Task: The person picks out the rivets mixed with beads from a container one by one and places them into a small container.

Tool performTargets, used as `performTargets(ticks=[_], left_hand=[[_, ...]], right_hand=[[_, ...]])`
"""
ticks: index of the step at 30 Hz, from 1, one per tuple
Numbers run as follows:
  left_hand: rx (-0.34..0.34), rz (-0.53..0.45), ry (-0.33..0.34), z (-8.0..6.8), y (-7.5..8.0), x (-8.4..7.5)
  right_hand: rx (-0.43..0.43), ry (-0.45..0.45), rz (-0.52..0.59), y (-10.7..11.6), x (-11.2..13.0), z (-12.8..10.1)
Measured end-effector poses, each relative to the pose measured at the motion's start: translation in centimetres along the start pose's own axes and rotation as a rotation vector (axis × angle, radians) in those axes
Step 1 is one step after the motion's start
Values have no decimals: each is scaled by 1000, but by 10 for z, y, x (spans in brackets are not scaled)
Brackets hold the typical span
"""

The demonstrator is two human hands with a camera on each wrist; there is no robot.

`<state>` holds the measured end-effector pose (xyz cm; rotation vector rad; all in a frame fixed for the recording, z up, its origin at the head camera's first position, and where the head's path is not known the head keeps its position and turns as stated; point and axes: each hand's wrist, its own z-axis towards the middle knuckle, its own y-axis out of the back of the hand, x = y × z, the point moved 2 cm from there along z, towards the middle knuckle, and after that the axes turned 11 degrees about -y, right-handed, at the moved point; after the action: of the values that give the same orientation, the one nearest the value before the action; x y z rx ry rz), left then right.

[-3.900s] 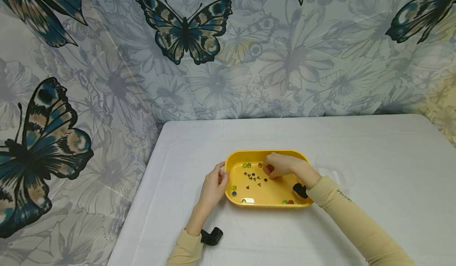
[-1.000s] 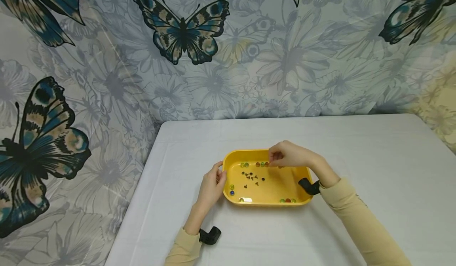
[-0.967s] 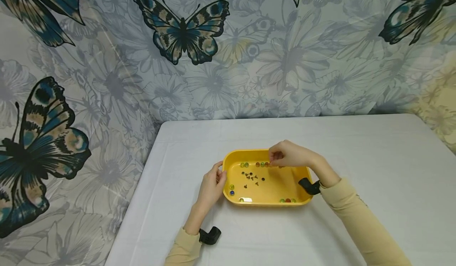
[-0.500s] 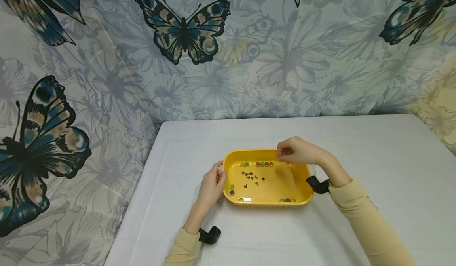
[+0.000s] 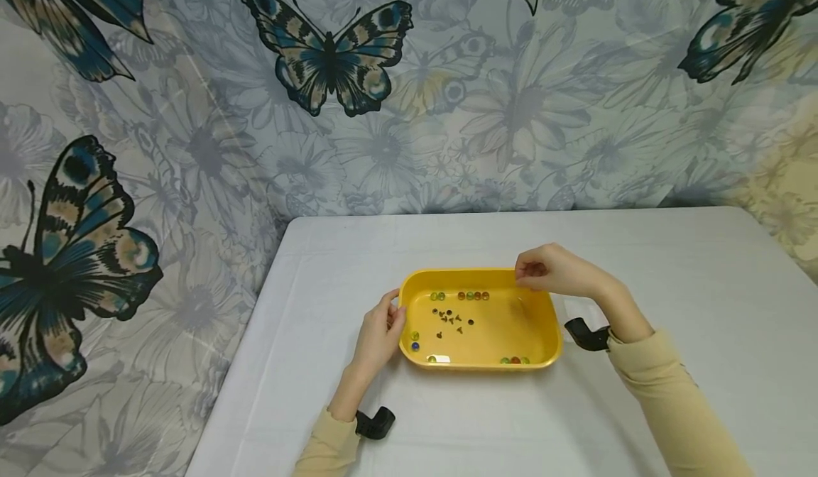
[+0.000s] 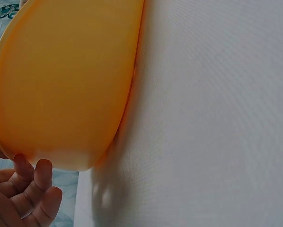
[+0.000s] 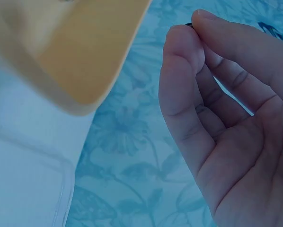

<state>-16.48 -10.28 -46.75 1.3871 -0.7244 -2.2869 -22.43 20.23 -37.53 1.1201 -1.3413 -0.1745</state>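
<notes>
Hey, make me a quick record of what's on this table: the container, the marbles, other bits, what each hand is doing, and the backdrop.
container: yellow tray on a white-covered table
marbles: inside the tray, near its sides; row of four along the far side; one blue marble near the left end
other bits: small dark pieces, scattered left of the tray's centre
left hand: holds the tray's left end
right hand: at the far rim, pinching a tiny dark item, mostly hidden
backdrop: butterfly-and-flower print

I count one yellow tray (image 5: 505, 331), two wrist cameras (image 5: 377, 424), twelve marbles (image 5: 477, 296) and perhaps ten tiny dark pieces (image 5: 471, 322).
</notes>
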Motion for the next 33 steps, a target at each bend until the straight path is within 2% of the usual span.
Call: performTargets(ticks=[10,20,29,33], left_hand=[[2,-1,5,0,-1,0],[2,-2,3,-1,0,0],[11,-6,10,-2,0,0],[14,-7,14,-2,0,0]], right_hand=[[-37,-48,6,7,-12,-17],[-66,-50,14,9,-24,-30],[-86,-102,6,13,-32,-45],[-99,-99,3,14,-36,-49]])
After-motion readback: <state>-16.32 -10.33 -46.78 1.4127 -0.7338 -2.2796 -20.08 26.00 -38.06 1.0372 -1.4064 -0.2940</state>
